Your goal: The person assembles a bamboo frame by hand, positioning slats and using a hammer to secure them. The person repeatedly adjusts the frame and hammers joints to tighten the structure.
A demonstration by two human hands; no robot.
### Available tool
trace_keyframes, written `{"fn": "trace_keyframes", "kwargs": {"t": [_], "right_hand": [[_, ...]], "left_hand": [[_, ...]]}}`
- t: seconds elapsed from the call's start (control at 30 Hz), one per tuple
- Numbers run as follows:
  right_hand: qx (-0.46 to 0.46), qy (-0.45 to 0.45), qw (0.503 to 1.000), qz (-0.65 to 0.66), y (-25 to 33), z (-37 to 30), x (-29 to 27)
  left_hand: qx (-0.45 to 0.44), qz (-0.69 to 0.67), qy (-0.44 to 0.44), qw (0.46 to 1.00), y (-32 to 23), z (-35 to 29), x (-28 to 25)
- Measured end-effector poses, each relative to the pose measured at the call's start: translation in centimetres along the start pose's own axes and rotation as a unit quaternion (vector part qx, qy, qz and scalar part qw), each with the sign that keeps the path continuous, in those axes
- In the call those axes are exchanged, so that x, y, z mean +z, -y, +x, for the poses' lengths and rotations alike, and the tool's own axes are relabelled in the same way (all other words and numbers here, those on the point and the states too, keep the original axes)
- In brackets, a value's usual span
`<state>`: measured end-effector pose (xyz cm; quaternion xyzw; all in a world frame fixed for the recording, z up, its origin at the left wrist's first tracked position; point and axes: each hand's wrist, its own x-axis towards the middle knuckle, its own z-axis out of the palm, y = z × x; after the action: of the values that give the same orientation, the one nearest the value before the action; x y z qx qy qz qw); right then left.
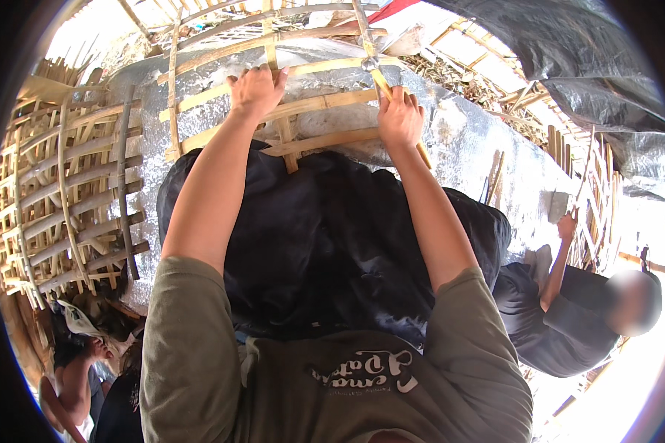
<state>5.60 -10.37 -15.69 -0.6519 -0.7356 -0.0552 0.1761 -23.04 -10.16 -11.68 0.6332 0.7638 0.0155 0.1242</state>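
Note:
A lattice of split bamboo slats [325, 100] lies in front of me, its near edge by my dark-clad lap. My left hand [257, 92] is closed over one of its crosswise slats near the middle, fingers curled over the far side. At the lattice's right side, my right hand [401, 122] wraps round the lengthwise bamboo strip [381, 83], whose lower end sticks out below the palm. Farther up that strip, a dark binding or joint [369, 63] shows where it crosses a slat. Both palms are hidden from view.
Under the lattice spreads a silvery plastic sheet [458, 140]. Several finished-looking bamboo lattices [74, 192] are stacked at the left. A person in dark clothes [569, 317] sits at the right, and another person's arm [70, 376] shows at lower left. Dark plastic sheeting [591, 59] hangs at upper right.

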Motion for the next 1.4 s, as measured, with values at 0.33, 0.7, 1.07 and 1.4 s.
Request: {"fn": "trace_keyframes", "kwargs": {"t": [0.33,0.7,1.07,1.4], "right_hand": [[0.024,0.003,1.000,0.012,0.3,-0.1,-0.6],[0.021,-0.005,0.999,0.035,-0.1,-0.3,-0.7],[0.017,-0.094,0.992,0.083,-1.1,0.6,-3.7],[0.001,-0.020,0.998,0.067,0.5,-0.3,-5.3]], "left_hand": [[0.003,0.023,-0.032,0.999,0.5,0.6,1.3],[-0.004,0.016,-0.071,0.997,0.4,0.7,1.7],[0.085,0.047,-0.188,0.977,-2.0,3.6,-0.9],[0.045,0.044,-0.109,0.992,-6.3,4.1,0.5]]}}
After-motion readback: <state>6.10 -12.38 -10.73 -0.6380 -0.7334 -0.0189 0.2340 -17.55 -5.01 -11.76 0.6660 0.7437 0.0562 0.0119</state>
